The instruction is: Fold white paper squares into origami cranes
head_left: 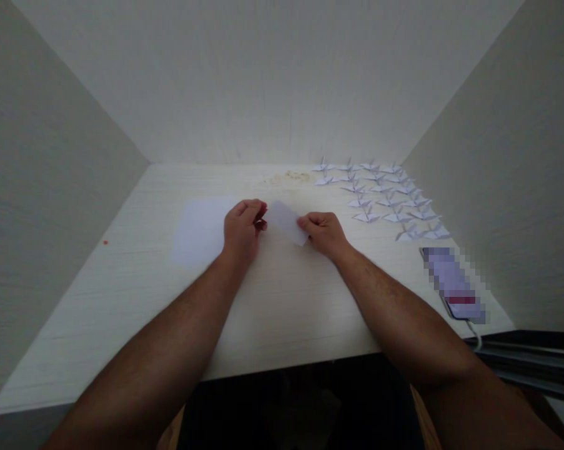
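A small piece of white paper (pixel 286 222), slanted and with a rounded upper corner, is held between my hands above the middle of the table. My right hand (pixel 323 232) pinches its right edge, thumb on top and the other fingers curled beneath. At the left edge of the paper, the curled fingers of my left hand (pixel 245 225) close on it; the exact contact of the fingertips is hard to make out. Beside and partly behind my left hand, white sheets of paper (pixel 195 231) lie flat on the table.
Several folded white paper cranes (pixel 366 217) stand in rows at the back right. A phone (pixel 453 284), its screen blurred, lies at the right edge with a white cable (pixel 477 337). A small red speck (pixel 105 242) is on the left. Pale panels (pixel 282 81) enclose the table (pixel 291 312).
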Demonstrator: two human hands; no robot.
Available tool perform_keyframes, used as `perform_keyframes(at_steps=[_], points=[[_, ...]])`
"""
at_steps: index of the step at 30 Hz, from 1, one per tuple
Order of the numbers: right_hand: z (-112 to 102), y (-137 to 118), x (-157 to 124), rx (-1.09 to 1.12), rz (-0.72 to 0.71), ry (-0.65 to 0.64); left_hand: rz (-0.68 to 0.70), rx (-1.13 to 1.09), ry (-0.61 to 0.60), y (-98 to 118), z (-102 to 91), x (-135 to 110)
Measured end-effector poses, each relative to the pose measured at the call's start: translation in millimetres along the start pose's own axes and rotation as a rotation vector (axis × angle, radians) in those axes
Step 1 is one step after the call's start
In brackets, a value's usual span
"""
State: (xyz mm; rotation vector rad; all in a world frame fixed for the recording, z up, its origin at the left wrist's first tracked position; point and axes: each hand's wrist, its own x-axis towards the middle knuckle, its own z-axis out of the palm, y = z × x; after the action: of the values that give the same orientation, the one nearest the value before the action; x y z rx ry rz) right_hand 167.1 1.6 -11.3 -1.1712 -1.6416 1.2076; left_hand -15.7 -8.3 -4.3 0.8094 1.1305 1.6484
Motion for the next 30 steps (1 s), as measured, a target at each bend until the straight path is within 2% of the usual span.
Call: perform_keyframes(at_steps=[2,3,7,10,14,17,25,30], points=[[0.8,-1.1,-0.6,0.019,-0.004,-0.01,0.022,0.095,-0.113,-1.9,0.1,-2.3],[1.1,-2.1,-1.3,0.025,-0.011,-0.021,0.028,0.141,-0.127,-3.1,0.2,-3.0],[-1.4,-6.0,-3.0,0.236,-0.047,-0.057,-0.026,0.147,-0.048,-4.3,0.9,-2.6],[-5.7,-5.4,-0.7,0.436,-0.092,-0.16,-0.083,0.079,-0.041,-0.7,2.2,-2.1],[-8.4,-2.2,2.4,0.487,-0.108,-0.349,-0.135,0.042,-0.073,4.1,4.0,-4.3],[-7.5,-0.9,2.1,0.485,-0.092,-0.424,-0.15,0.043,-0.085,5.0,4.3,-5.8],[-7.2,-5.3,-1.5,0.318,-0.049,-0.364,-0.127,0.105,-0.151,2.1,2.1,-5.7],[-7.1,-10.8,-1.1,0.229,-0.038,-0.257,-0.07,0.203,-0.181,-2.5,-1.7,-3.1]])
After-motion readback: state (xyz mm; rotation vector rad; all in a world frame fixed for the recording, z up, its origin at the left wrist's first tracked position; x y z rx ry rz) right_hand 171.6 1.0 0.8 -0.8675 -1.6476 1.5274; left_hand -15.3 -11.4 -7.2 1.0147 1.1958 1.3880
